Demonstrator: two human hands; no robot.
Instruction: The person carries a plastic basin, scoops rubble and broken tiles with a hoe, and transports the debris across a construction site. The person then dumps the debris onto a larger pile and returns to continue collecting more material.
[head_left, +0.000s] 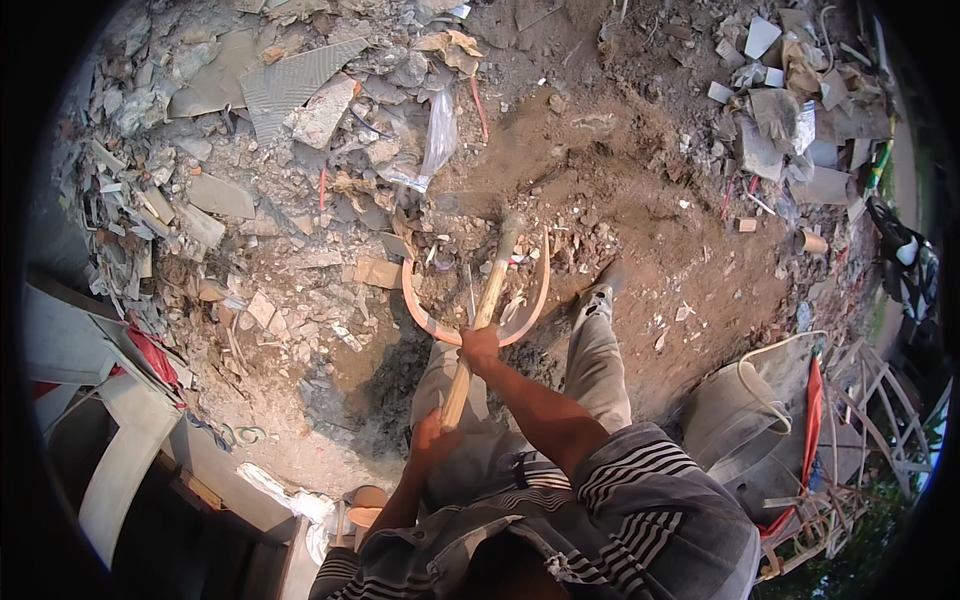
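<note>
My right hand (480, 345) grips a hoe's wooden handle (491, 292) about midway along. Lower down, near my body, my left hand (435, 439) is closed around the handle's end. The far end is dirt-caked, and the hoe's flat blade (469, 203) rests at the loose soil. Under the handle lies a pan with a curved orange rim (424, 319). Broken rubble and soil (450, 289) fill its middle and spill over its far side, which is hidden. My feet stand close behind and to the right of the pan.
Rubble with grey tile pieces (292, 82) and a transparent plastic bag (441, 135) spreads ahead and left. More debris (780, 127) lies at the far right. A dirty bucket (731, 405) stands at my right, pale panels (135, 435) at my left.
</note>
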